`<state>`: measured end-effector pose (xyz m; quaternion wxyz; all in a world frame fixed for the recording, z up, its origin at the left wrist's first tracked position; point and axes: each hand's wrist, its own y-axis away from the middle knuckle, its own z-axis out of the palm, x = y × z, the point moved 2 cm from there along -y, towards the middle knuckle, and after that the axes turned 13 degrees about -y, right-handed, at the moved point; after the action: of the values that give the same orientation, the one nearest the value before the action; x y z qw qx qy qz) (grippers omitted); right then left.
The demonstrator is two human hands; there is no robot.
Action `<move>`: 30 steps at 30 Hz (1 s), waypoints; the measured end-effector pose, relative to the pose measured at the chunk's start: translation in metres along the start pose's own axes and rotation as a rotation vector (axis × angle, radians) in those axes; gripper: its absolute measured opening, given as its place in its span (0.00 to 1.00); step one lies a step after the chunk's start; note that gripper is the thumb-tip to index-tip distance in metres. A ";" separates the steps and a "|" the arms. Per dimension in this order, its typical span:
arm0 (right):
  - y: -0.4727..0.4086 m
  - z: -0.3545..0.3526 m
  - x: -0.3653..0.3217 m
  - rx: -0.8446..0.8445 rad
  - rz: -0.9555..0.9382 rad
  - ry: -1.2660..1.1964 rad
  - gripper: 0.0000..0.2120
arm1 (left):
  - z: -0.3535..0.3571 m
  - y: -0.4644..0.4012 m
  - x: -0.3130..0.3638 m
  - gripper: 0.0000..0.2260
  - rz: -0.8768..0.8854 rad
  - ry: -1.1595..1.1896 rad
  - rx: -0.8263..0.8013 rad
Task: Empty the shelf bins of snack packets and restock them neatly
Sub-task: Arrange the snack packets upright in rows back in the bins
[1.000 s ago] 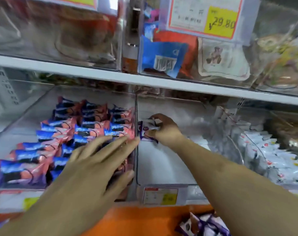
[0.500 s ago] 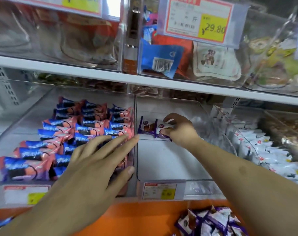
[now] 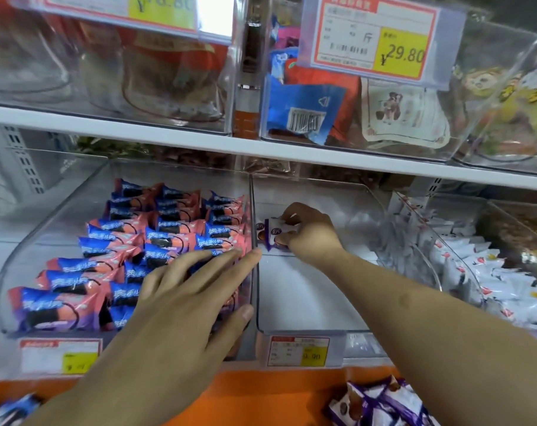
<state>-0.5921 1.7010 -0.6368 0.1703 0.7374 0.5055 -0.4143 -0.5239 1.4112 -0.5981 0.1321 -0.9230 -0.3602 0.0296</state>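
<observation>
The clear middle bin on the lower shelf holds only a couple of purple-and-white snack packets at its back left. My right hand reaches deep into this bin and pinches those packets between thumb and fingers. My left hand lies flat with straight fingers over the front of the left bin, its fingertips at the wall between the two bins. That left bin is filled with rows of blue-and-pink packets. More purple-and-white packets lie on the orange ledge below.
A bin of white packets stands to the right. The upper shelf carries clear bins with a blue packet and a price tag. Price labels hang on the lower bin fronts.
My right hand has shifted the purple-and-white packets left toward the bin's dividing wall. The view has tilted down a little. My left hand has stayed in place.
</observation>
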 end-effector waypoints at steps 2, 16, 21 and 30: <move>0.001 0.002 0.000 0.031 -0.009 -0.048 0.14 | 0.004 0.000 -0.002 0.25 0.017 -0.018 0.084; -0.001 -0.035 0.019 -0.044 -0.060 0.284 0.11 | 0.004 0.003 -0.003 0.27 0.013 0.097 0.047; -0.007 -0.029 0.027 -0.013 -0.027 0.310 0.10 | 0.007 0.003 -0.007 0.27 0.022 0.070 0.037; -0.013 -0.029 0.034 0.080 -0.059 0.335 0.12 | 0.006 0.004 -0.006 0.27 0.000 0.056 0.054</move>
<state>-0.5857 1.7463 -0.6441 0.0417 0.7872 0.5314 -0.3102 -0.5265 1.4056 -0.6048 0.1669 -0.9196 -0.3554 0.0133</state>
